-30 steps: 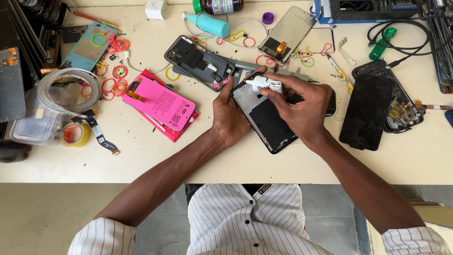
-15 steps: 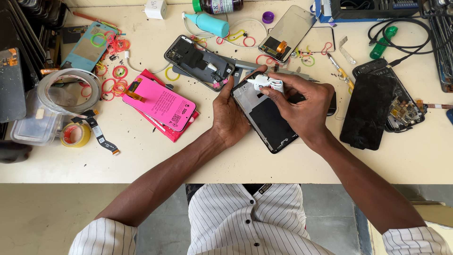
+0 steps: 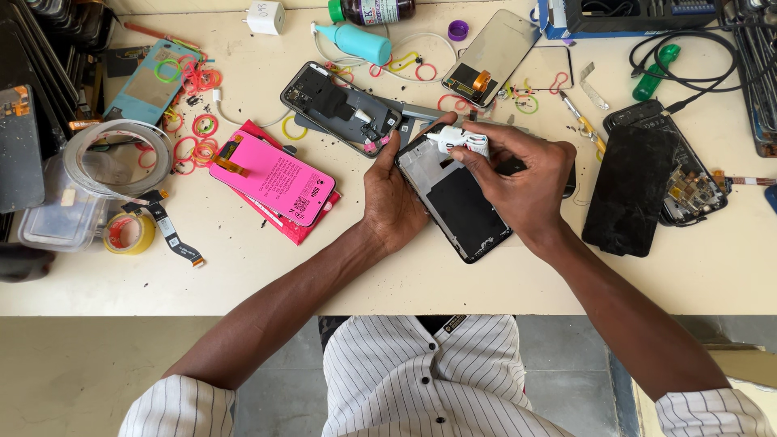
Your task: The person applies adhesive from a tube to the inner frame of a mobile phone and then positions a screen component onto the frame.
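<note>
- At the far left of the desk [image 3: 243,283] lie a clear plastic tub [image 3: 61,212], a wide roll of clear tape [image 3: 117,158] and a small yellow tape roll [image 3: 129,233], with a black flat cable [image 3: 171,235] just beside the roll.
- Red and green rubber bands [image 3: 198,137] are scattered near a light blue phone back [image 3: 150,81].
- A pink phone cover [image 3: 271,178] lies flat, right of the bands.
- An opened phone body [image 3: 340,107] sits above the left hand, innards up.
- The left hand [image 3: 392,194] rests on the left edge of the dark phone [image 3: 461,202], fingers pressed down on it, its grip holding the phone steady against the desk.
- The dark phone lies slanted at the desk's middle, between both hands.
- The right hand [image 3: 526,182] has its grip clamped on a small white tube [image 3: 461,142], held over the phone's upper end.
- A teal bottle [image 3: 356,40] and a phone screen [image 3: 490,57] lie further back.
- At the right lies a cracked black screen [image 3: 631,190], partly over another opened phone [image 3: 684,174].
- A green-handled tool [image 3: 654,73] and a black cable [image 3: 696,77] lie at the far right.
</note>
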